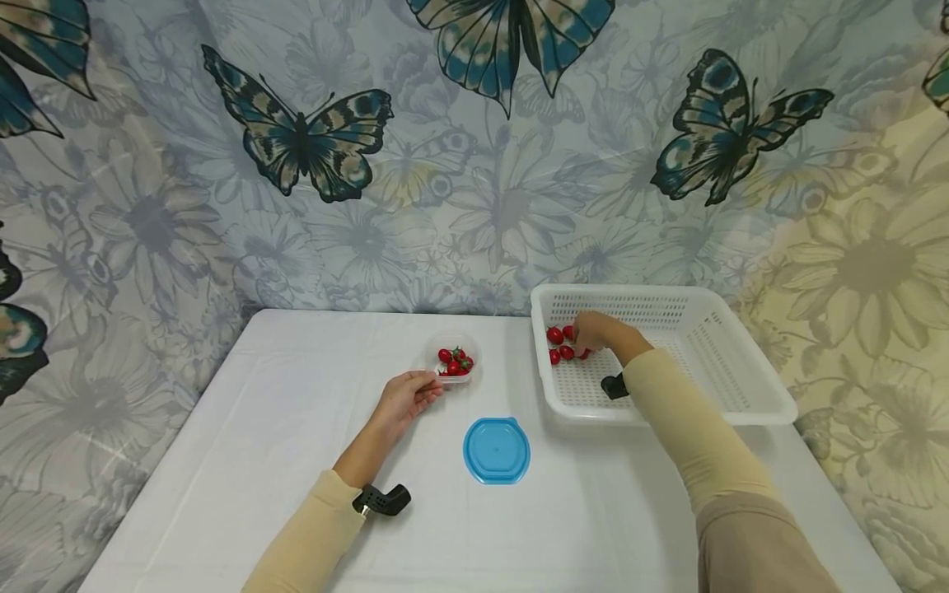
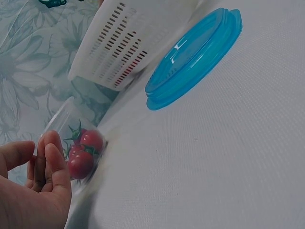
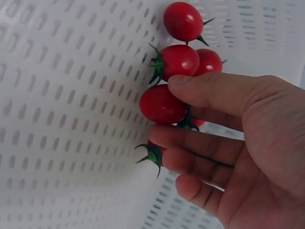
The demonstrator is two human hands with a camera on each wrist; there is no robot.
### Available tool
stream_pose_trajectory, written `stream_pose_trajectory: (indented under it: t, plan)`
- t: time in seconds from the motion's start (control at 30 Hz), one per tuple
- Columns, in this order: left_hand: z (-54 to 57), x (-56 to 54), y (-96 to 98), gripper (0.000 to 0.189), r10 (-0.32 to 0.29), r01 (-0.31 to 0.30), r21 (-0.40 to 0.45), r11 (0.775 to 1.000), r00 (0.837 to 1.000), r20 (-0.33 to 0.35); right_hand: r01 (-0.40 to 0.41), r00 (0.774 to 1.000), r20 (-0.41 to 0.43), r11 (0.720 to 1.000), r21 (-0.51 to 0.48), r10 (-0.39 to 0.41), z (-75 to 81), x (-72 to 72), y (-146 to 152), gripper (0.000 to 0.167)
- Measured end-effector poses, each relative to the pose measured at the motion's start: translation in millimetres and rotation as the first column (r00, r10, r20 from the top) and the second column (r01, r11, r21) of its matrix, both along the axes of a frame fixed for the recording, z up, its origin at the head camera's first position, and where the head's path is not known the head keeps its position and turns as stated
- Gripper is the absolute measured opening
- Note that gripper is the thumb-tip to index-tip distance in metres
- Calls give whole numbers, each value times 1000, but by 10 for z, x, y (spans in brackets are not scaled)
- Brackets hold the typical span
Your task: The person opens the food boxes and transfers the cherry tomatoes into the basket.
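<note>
In the head view my left hand (image 1: 406, 400) is at the near left side of a small clear plastic container (image 1: 457, 380), fingers and thumb pinching its rim. Several red cherry tomatoes (image 2: 86, 151) with green stems lie inside the container. My right hand (image 3: 228, 138) reaches into a white perforated basket (image 1: 749, 375). Its thumb and fingers pinch a cherry tomato (image 3: 163, 104) low in the basket, as the right wrist view shows. More tomatoes (image 3: 183, 21) lie around those fingertips, some partly hidden behind the hand.
A round blue lid (image 1: 497, 450) lies flat on the white-covered table (image 1: 245, 461), between the two forearms and nearer than the container. The basket stands at the table's back right, against a wall cloth (image 1: 474, 206) printed with butterflies and flowers.
</note>
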State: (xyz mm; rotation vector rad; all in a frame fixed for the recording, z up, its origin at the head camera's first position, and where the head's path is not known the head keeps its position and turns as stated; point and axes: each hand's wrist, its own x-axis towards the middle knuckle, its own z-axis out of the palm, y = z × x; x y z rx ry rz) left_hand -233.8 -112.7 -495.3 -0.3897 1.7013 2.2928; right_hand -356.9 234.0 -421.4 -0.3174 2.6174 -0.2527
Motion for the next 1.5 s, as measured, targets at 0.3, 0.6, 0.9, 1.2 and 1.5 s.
stream_pose_trajectory:
  t: [0.3,0.6,0.9,1.2,1.5]
  plan:
    - [7,-6,5,31,3,-3,-5,1000,1000,4,-13,1000,1,1000,4,13,20,28,-6,7]
    - [4,-8,7,27,14,-14,-11,1000,1000,8,-57,994,-97,998,-11,56,233,75,-86,18]
    - [6,-10,13,29,14,-14,-15,1000,1000,8,-141,954,-268,990,-11,133,456,32,-253,19]
    - [5,-9,23,26,19,-19,-9,1000,1000,16,-193,931,-326,979,-67,161,649,33,-568,24]
    - [14,-6,26,28,16,-16,-8,1000,1000,16,-279,885,-404,958,-63,231,718,48,-946,24]
